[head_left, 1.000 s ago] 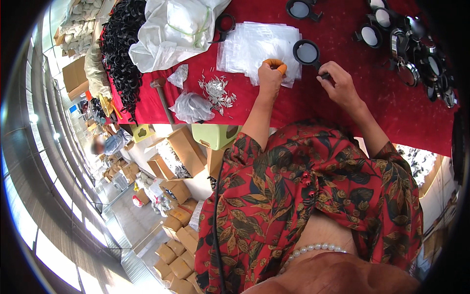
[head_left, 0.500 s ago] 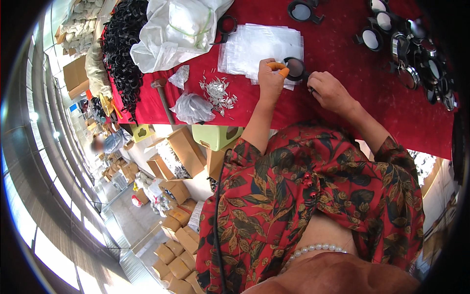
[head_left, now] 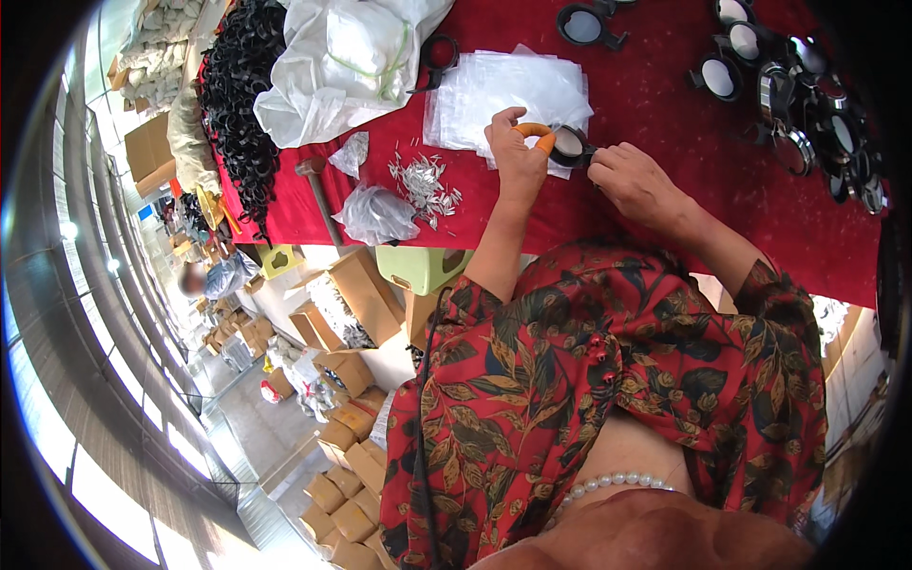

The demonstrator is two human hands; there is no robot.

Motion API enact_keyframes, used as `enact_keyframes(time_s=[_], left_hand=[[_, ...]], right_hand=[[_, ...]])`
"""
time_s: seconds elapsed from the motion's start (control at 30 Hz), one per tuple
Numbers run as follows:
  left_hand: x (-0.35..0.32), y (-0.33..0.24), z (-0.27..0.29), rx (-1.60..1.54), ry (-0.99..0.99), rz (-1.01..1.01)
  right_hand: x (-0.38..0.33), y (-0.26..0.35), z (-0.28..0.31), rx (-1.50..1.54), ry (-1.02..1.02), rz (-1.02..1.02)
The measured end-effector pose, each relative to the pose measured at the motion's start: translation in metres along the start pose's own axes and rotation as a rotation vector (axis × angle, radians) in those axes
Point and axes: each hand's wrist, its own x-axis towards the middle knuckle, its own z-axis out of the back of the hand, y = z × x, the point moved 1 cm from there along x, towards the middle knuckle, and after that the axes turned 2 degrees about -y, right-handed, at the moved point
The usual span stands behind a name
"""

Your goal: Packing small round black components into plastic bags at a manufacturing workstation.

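Note:
A small round mirror [head_left: 568,142] with a black rim and black mount is between my hands, over the near edge of the clear plastic bags [head_left: 508,90]. My left hand [head_left: 519,161], with orange covers on its fingertips, pinches the mirror's left rim. Its other fingers reach up over the bags. My right hand [head_left: 638,186] is closed around the black mount at the mirror's right side; the fingers hide most of that part. Left of the bags lies a loose pile of small silvery pieces [head_left: 425,187].
On the red cloth [head_left: 665,95] lie more round mirrors [head_left: 719,78] at the right and another mirror [head_left: 582,26] at the back. Black curved parts [head_left: 242,114] are heaped at the left. A hammer [head_left: 318,195] lies beside a crumpled plastic bag [head_left: 375,214]. Cardboard boxes [head_left: 356,294] stand below.
The mirror has tilted, and its face now looks pale instead of dark. My left hand's fingers have spread upward and left. The top plastic bags have shifted slightly.

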Motion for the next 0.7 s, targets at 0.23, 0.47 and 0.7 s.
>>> enact_keyframes(time_s=[0.23, 0.47, 0.7], left_hand=[[-0.005, 0.001, 0.003, 0.062, 0.071, -0.030], [-0.002, -0.006, 0.007, 0.077, 0.119, -0.113], [-0.002, -0.001, 0.012, 0.164, 0.141, -0.234]], right_hand=[[0.004, -0.012, -0.003, 0.006, -0.093, -0.059], [0.002, -0.013, -0.012, 0.125, -0.052, -0.033], [0.001, -0.023, -0.020, 0.330, -0.197, -0.156]])
